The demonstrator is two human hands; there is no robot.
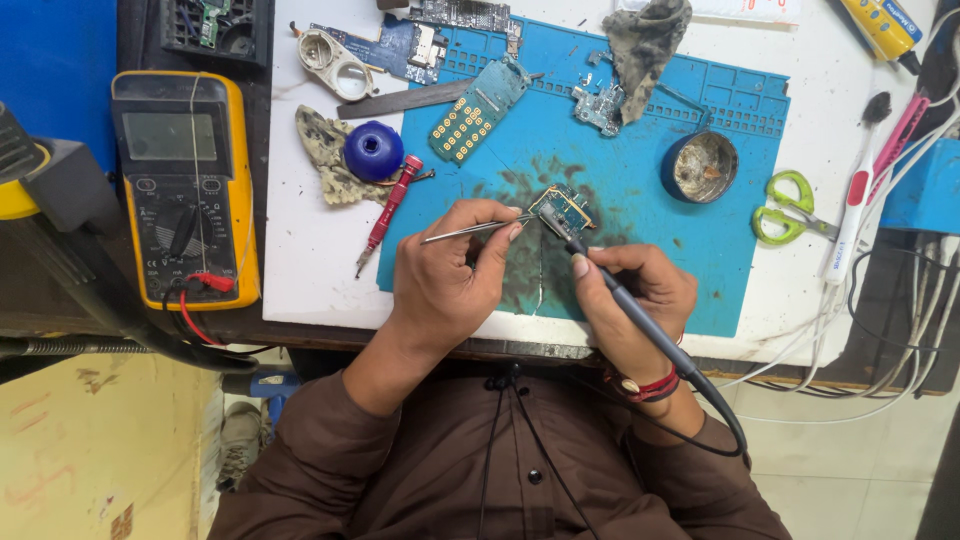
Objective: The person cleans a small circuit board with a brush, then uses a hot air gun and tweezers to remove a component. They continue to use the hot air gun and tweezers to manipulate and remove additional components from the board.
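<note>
A small circuit board [566, 207] lies on the stained blue work mat [700, 240]. My left hand [445, 275] pinches metal tweezers [470, 230] whose tips reach the board's left edge. My right hand [635, 300] grips a dark soldering iron [625, 305] like a pen, its tip touching the board from below. The iron's black cable runs back past my right wrist, which wears a red band.
A yellow multimeter [187, 185] sits at the left. On the bench lie a keypad board [478, 110], a red screwdriver [388, 212], a blue ball-shaped thing [373, 150], a round tin [700, 165], green scissors [790, 208], a toothbrush [858, 195], a grey rag [645, 40] and more boards.
</note>
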